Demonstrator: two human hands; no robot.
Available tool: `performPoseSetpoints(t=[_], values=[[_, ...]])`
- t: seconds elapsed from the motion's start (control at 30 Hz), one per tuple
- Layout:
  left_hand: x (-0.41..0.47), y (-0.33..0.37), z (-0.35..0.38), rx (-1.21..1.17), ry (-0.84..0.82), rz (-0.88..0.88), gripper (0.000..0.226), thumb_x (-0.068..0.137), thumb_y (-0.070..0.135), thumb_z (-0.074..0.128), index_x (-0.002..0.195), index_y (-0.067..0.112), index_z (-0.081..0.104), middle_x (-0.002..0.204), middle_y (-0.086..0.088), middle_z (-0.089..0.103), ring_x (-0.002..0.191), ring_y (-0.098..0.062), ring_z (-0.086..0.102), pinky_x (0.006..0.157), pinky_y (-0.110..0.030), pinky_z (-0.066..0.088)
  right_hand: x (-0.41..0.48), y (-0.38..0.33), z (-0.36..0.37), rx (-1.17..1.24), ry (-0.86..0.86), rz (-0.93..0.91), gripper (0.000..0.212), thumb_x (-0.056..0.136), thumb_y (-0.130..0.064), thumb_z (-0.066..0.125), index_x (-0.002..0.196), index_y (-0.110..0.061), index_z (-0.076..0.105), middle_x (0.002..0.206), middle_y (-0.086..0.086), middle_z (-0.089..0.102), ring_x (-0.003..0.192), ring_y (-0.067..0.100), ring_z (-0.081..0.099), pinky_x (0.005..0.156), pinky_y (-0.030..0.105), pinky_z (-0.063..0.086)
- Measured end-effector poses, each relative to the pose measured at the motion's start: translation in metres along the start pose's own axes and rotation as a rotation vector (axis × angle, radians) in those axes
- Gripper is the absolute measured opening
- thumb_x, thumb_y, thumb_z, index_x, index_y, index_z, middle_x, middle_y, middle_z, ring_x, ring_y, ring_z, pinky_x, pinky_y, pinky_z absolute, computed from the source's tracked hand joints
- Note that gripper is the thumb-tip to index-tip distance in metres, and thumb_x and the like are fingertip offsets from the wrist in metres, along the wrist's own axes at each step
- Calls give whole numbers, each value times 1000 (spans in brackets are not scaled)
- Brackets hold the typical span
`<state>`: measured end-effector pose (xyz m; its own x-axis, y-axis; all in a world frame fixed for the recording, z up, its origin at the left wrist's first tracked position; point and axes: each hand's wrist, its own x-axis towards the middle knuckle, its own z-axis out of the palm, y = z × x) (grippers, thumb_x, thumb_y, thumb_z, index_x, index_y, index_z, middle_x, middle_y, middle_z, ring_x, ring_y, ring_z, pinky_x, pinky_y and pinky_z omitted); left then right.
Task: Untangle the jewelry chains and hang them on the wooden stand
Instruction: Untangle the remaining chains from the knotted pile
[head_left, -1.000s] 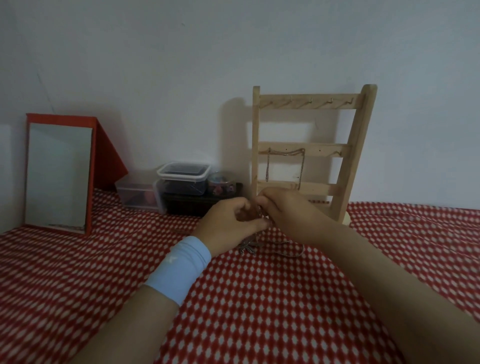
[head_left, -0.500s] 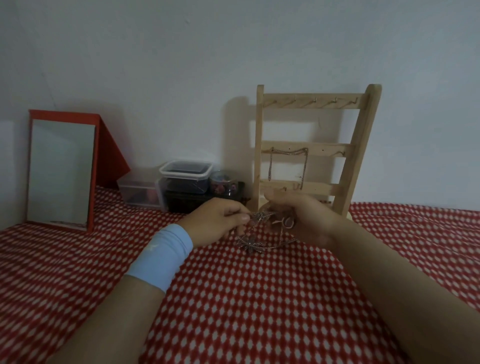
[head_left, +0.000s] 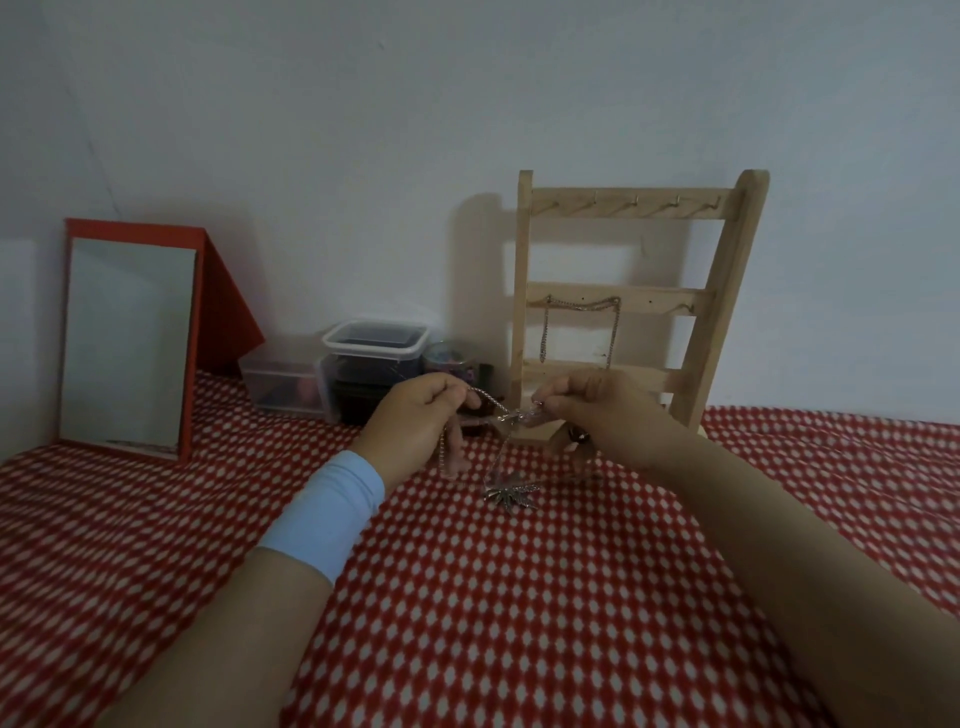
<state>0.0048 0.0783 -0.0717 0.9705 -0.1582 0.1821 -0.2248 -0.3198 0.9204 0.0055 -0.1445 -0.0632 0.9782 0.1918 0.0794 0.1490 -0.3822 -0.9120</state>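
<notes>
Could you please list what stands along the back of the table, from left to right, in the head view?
Red-framed mirror, low clear box, lidded plastic tub, wooden stand.

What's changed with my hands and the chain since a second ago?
The left hand and right hand, pressed together a second ago, have drawn apart, stretching the chain they both pinch. The leaf pendant stays low by the cloth; the wooden stand and its hung chain are unchanged.

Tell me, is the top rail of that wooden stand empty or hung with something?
Empty. The top rail shows only bare hooks; the one hung chain drapes from the middle rail.
</notes>
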Motion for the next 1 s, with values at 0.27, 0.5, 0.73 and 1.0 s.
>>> performPoseSetpoints(t=[0.27,0.5,0.73,1.0], values=[[5,0,-13,409,-8,-70,27,104,24,37,91,17,59,66,-7,69,38,-19,56,45,-25,44,-1,-3,-1,-75,120,-24,20,102,-24,59,94,-12,73,88,1,78,88,19,74,85,34,62],[-1,15,-1,612,-211,37,25,95,26,59,119,22,66,109,13,62,104,-7,60,96,-21,44,-9,-10,6,12,-36,-43,26,105,-24,53,87,-19,71,59,-10,61,52,3,52,53,14,45],[-3,7,20,143,-140,57,11,91,21,67,101,25,71,94,10,73,85,5,67,77,-7,50,-5,-7,-3,306,-188,76,23,103,-12,53,118,-9,72,68,-4,65,63,9,55,64,23,48],[3,-1,14,-7,-129,-72,19,96,18,56,83,19,69,83,3,71,86,-16,66,89,-40,52,-5,-5,-17,149,-272,70,30,97,2,58,116,-14,74,79,-4,69,68,10,62,71,26,51]])
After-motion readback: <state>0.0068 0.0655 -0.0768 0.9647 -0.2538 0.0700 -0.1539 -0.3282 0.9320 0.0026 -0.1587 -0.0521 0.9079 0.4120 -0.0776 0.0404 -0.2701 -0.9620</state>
